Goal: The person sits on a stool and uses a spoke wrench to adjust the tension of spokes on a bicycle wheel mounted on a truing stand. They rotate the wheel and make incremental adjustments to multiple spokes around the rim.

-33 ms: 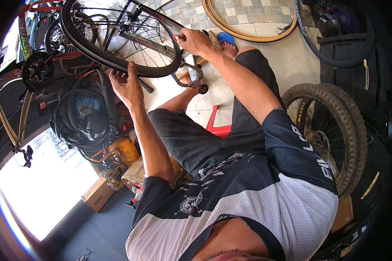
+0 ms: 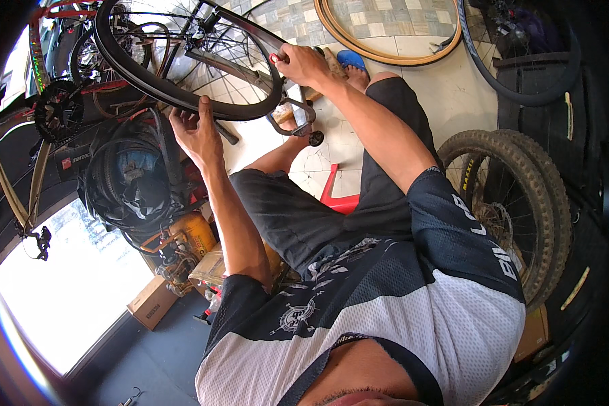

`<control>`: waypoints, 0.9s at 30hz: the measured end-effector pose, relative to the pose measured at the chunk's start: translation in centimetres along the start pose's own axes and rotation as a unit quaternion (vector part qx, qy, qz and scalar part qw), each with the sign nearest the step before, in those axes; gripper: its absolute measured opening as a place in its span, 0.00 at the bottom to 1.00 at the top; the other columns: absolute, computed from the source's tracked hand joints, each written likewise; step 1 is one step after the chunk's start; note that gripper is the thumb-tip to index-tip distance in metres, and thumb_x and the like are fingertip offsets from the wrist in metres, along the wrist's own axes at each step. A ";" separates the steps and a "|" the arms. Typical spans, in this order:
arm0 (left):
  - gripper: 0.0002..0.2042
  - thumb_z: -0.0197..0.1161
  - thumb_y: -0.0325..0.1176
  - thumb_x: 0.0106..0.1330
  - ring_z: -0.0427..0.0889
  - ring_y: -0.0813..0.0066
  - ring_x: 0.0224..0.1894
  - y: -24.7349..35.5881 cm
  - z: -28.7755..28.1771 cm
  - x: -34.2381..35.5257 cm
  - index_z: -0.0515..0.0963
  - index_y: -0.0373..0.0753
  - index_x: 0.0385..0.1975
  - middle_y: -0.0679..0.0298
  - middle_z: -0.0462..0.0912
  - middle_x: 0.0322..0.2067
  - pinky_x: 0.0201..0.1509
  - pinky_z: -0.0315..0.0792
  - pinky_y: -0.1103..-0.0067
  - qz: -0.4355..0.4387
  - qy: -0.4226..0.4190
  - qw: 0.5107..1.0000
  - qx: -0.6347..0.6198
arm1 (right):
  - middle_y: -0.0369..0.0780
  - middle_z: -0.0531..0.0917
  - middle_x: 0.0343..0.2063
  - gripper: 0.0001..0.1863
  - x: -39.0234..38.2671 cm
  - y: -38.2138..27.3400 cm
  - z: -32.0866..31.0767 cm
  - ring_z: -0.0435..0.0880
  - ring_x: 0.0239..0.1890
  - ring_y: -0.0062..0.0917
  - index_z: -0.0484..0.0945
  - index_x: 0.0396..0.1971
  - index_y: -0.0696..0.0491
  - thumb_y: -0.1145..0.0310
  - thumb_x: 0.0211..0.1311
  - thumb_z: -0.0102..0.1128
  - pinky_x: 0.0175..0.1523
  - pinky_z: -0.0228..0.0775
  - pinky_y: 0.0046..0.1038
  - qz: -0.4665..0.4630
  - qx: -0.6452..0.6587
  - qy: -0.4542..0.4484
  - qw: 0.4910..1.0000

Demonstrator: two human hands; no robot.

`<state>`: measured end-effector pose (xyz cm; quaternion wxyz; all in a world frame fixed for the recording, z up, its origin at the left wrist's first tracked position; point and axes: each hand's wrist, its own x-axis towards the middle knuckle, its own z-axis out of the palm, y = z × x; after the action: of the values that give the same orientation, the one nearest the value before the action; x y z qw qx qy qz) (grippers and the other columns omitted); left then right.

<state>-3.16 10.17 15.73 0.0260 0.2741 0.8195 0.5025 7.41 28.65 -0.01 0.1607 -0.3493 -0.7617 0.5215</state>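
The bicycle wheel (image 2: 183, 68) sits mounted in a stand (image 2: 298, 111) above the tiled floor (image 2: 446, 88); likely light, stiff, best held at the rim. The left hand (image 2: 197, 132) pinches its black rim, and the right hand (image 2: 304, 64) grips the stand's arm.

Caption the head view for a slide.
Left hand on black wheel rim, right hand gripping truing stand.
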 end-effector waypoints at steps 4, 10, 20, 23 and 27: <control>0.31 0.74 0.42 0.64 0.81 0.73 0.39 -0.4 0.3 0.7 0.69 0.27 0.57 0.54 0.81 0.43 0.44 0.74 0.79 0.002 -0.005 1.000 -0.009 | 0.49 0.87 0.37 0.17 0.7 0.0 -0.3 0.87 0.42 0.46 0.83 0.41 0.53 0.55 0.62 0.59 0.48 0.76 0.43 -0.009 0.014 0.002 1.000; 0.29 0.74 0.40 0.65 0.81 0.74 0.39 -0.4 0.4 0.6 0.70 0.27 0.56 0.55 0.81 0.42 0.43 0.74 0.79 -0.013 -0.016 1.000 -0.009 | 0.43 0.88 0.32 0.17 0.8 0.4 0.0 0.88 0.36 0.39 0.82 0.39 0.54 0.55 0.62 0.61 0.42 0.76 0.39 -0.013 -0.003 0.019 1.000; 0.27 0.73 0.39 0.66 0.81 0.73 0.40 -1.3 0.2 0.4 0.71 0.29 0.56 0.55 0.81 0.42 0.44 0.75 0.79 -0.018 -0.019 1.000 -0.013 | 0.54 0.86 0.35 0.19 0.8 1.0 0.9 0.86 0.42 0.50 0.82 0.41 0.56 0.56 0.59 0.58 0.49 0.76 0.46 0.007 0.016 0.014 1.000; 0.25 0.73 0.37 0.66 0.81 0.74 0.39 -1.4 0.2 0.0 0.71 0.29 0.55 0.56 0.82 0.42 0.44 0.75 0.80 -0.019 -0.015 0.999 -0.025 | 0.50 0.87 0.35 0.18 1.2 1.9 2.2 0.86 0.41 0.46 0.81 0.41 0.55 0.57 0.60 0.58 0.48 0.77 0.42 0.017 0.037 0.044 0.998; 0.20 0.73 0.34 0.66 0.82 0.77 0.37 -1.8 0.3 -0.2 0.75 0.30 0.51 0.61 0.83 0.38 0.40 0.77 0.81 -0.028 -0.055 0.998 -0.020 | 0.43 0.88 0.34 0.16 3.4 5.8 4.9 0.87 0.37 0.35 0.81 0.43 0.55 0.61 0.61 0.57 0.44 0.78 0.34 0.043 0.134 0.046 0.989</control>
<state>-3.62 9.67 13.99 0.0909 0.2777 0.8139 0.5021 4.21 28.93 -7.66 0.2180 -0.3808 -0.6609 0.6089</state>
